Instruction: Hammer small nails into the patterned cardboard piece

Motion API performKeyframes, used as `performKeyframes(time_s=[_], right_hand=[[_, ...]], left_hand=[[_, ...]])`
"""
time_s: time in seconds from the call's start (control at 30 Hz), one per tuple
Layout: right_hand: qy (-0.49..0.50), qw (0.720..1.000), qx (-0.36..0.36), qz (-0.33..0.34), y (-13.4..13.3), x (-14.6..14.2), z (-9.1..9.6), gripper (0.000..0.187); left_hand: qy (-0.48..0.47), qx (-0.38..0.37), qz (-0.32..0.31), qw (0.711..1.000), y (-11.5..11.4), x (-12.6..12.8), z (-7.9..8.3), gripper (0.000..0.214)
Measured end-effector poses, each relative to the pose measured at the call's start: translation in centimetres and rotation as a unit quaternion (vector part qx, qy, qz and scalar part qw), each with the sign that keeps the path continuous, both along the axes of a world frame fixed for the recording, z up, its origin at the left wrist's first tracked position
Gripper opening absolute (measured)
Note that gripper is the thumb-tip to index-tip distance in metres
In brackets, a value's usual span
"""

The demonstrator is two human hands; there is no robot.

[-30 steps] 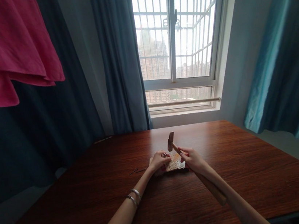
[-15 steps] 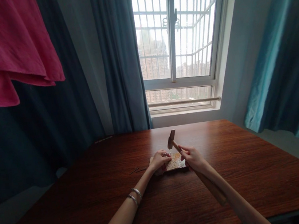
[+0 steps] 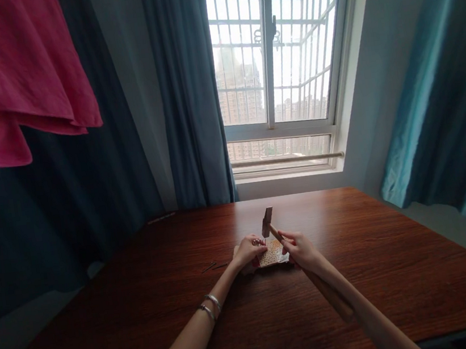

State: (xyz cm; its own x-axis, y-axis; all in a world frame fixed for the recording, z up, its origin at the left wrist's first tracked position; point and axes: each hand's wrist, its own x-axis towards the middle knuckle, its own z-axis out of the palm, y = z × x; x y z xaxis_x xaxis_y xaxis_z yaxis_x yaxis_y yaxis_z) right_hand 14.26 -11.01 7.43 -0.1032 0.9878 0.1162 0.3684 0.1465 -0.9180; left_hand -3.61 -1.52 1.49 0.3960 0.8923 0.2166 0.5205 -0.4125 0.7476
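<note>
My right hand [image 3: 299,250] is wrapped round the wooden handle of a hammer [image 3: 267,222], whose head hangs just above the fingertips of my left hand. My left hand [image 3: 249,251] rests on the left part of a light, flat piece dotted with small dark holes [image 3: 274,254]. Its thumb and finger pinch a thin nail [image 3: 266,241] that stands upright on that piece. The hammer head is at or very near the nail's top; contact cannot be made out. Left of my left hand, thin dark nails [image 3: 208,267] lie on the table.
The brown wooden table [image 3: 157,316] spreads out on all sides of the work. Behind it are a barred window [image 3: 272,125] and blue curtains [image 3: 187,89]. A pink cloth [image 3: 13,72] hangs at the upper left.
The hammer head has come down a little toward the nail at my left fingertips. My left hand and the dotted piece have stayed in place.
</note>
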Motion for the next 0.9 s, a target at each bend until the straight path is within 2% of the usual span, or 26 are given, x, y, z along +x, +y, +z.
performKeyframes(time_s=[0.27, 0.4, 0.5, 0.6, 0.73, 0.83, 0.9], right_hand=[[0.013, 1.000, -0.009, 0.001, -0.3, -0.4, -0.2, 0.047], [0.055, 0.998, -0.005, -0.010, -0.8, -0.4, 0.1, 0.052], [0.071, 0.996, 0.017, -0.042, -0.7, 0.5, 0.4, 0.057], [0.028, 0.993, 0.053, -0.104, -0.3, 2.7, 0.0, 0.057], [-0.127, 0.970, 0.091, -0.187, 0.1, 7.6, -1.7, 0.048], [-0.236, 0.938, 0.095, -0.236, 0.1, 11.5, -3.2, 0.041], [-0.277, 0.925, 0.070, -0.250, -0.3, 13.7, -4.2, 0.039]], left_hand=[[-0.028, 0.010, -0.022, 0.999, 0.7, 0.0, -0.9, 0.020], [-0.018, 0.021, -0.026, 0.999, 0.5, -0.1, -0.5, 0.019], [-0.003, 0.026, -0.012, 1.000, 0.2, -0.2, -0.3, 0.021], [0.014, 0.019, -0.006, 1.000, 0.5, -0.5, -0.5, 0.031], [-0.001, -0.051, -0.048, 0.998, 1.5, -1.6, -0.4, 0.072], [-0.027, -0.106, -0.091, 0.990, 2.2, -3.2, 0.8, 0.091], [-0.039, -0.084, -0.089, 0.992, 2.4, -4.4, 1.8, 0.089]])
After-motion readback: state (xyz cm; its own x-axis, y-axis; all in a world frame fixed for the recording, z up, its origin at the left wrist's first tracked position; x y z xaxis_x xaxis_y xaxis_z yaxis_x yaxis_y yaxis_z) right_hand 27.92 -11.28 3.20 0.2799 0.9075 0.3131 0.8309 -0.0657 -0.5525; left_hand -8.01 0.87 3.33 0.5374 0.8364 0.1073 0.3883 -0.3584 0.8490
